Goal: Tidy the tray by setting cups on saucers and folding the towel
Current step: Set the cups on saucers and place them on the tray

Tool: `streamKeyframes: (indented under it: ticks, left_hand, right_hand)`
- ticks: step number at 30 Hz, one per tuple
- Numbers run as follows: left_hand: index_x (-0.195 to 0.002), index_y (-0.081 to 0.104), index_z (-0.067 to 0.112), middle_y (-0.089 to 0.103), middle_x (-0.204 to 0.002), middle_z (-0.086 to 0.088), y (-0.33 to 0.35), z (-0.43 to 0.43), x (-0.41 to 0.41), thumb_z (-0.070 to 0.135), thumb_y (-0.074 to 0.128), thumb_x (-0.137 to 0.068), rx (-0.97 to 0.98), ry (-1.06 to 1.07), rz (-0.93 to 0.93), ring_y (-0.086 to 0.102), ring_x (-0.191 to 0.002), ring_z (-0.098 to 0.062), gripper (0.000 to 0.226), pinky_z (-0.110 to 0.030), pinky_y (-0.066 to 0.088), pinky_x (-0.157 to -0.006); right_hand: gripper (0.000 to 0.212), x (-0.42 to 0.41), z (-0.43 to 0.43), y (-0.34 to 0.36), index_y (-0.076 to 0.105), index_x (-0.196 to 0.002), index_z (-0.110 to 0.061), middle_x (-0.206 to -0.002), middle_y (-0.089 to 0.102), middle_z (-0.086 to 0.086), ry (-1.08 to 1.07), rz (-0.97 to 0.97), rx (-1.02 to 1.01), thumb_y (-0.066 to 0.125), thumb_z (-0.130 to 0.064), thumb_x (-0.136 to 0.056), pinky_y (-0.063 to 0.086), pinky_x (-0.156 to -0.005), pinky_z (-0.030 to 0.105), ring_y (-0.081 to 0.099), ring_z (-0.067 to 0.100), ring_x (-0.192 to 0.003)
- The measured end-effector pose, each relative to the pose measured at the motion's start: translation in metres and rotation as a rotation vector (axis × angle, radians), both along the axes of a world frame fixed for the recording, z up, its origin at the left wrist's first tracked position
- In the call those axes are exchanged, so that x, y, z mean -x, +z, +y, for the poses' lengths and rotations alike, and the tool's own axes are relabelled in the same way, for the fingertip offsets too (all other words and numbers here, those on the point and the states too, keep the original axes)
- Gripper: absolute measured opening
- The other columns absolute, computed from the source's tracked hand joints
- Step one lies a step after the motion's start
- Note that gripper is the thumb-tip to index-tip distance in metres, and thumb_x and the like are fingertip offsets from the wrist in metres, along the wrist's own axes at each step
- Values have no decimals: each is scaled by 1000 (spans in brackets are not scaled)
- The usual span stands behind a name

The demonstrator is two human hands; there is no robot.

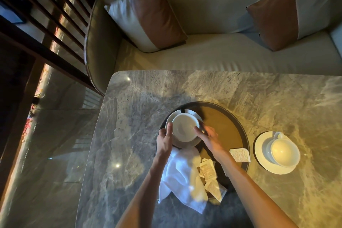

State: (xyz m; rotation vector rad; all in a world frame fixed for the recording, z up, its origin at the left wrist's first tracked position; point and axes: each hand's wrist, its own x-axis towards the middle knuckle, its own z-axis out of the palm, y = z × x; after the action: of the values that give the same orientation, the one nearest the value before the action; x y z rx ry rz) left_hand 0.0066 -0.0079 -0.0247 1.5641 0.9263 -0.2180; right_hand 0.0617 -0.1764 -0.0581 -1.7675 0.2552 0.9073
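On the left part of the round dark tray (pixel 242 135), a white cup (pixel 185 127) sits on a saucer (pixel 185 143). Left hand (pixel 165 139) grips the saucer's left rim, thumb on top. Right hand (pixel 208 138) touches the cup's right side, fingers spread; blurred, so whether it grips cannot be told. White towel (pixel 182 176) lies crumpled across the tray's near-left edge, spilling onto the marble table (pixel 129 116). Paper sachets (pixel 210 170) lie scattered just right of it. Further right, off the tray, a second cup (pixel 284 149) stands on its own saucer (pixel 259 151).
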Motion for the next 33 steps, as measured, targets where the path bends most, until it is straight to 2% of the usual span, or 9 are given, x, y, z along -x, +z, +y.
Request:
streamKeyframes:
  ticks: [4,9,15,17,21,23,26,30,33]
  left_hand:
    - [-120,57,8,62,-121,-16,4,4,2,52,29,-101,-227,-67,171,57,-111,-34,55,-36,41,-88]
    - [-97,56,2,64,-98,-14,30,-43,-1,19,37,-100,-653,-49,-44,60,-98,-36,25,-42,45,-81]
    - [-92,58,5,66,-96,-16,25,-196,-12,20,44,-98,-352,-425,45,61,-96,-37,21,-36,42,-74]
    - [-101,58,6,67,-107,-16,17,-236,-12,24,44,-100,-291,-464,102,59,-104,-36,23,-39,44,-84]
    - [-115,53,3,62,-117,-18,13,-286,-16,28,44,-102,-259,-437,50,55,-113,-34,30,-40,41,-91]
    - [-122,51,3,58,-120,-21,11,-300,-18,34,44,-102,-288,-452,24,52,-116,-36,38,-43,40,-96]
    - [-130,48,6,53,-126,-24,6,-310,-22,41,39,-102,-271,-449,97,48,-121,-39,46,-45,38,-103]
    - [-144,38,14,43,-144,-18,-1,-316,-23,43,33,-102,-229,-535,207,43,-131,-35,51,-39,36,-109]
    - [-135,46,20,44,-132,-15,-3,-321,-17,46,33,-102,-199,-539,162,51,-117,-29,44,-43,46,-105]
  right_hand:
    - [52,-2,-20,13,41,-145,-39,-147,42,-9,-68,-68,-115,53,-48,-95,35,-111,38,35,15,-140]
    - [20,5,-134,40,72,-111,-25,-110,72,-13,-489,-415,82,62,-27,-95,47,-87,15,64,-6,-100]
    - [32,7,-280,28,59,-127,4,-122,64,28,-672,-286,328,55,-8,-98,46,-78,15,68,6,-90]
    - [38,7,-296,25,51,-136,5,-130,58,27,-630,-196,272,51,-5,-100,44,-76,8,64,-5,-89]
    - [43,7,-300,29,48,-142,-21,-126,58,8,-571,-11,100,53,-25,-100,49,-90,41,55,20,-109]
    - [39,6,-298,29,50,-139,-27,-118,58,2,-567,42,25,54,-27,-99,48,-89,43,56,20,-104]
    - [31,6,-295,26,55,-128,-22,-114,60,5,-604,47,-86,53,-10,-100,45,-79,37,58,17,-87]
    - [36,15,-302,21,59,-132,-11,-125,64,8,-452,-71,17,59,-20,-97,50,-99,47,61,22,-113]
    - [23,20,-306,18,65,-119,-16,-112,69,0,-420,-104,2,59,-20,-97,50,-100,49,63,20,-114]
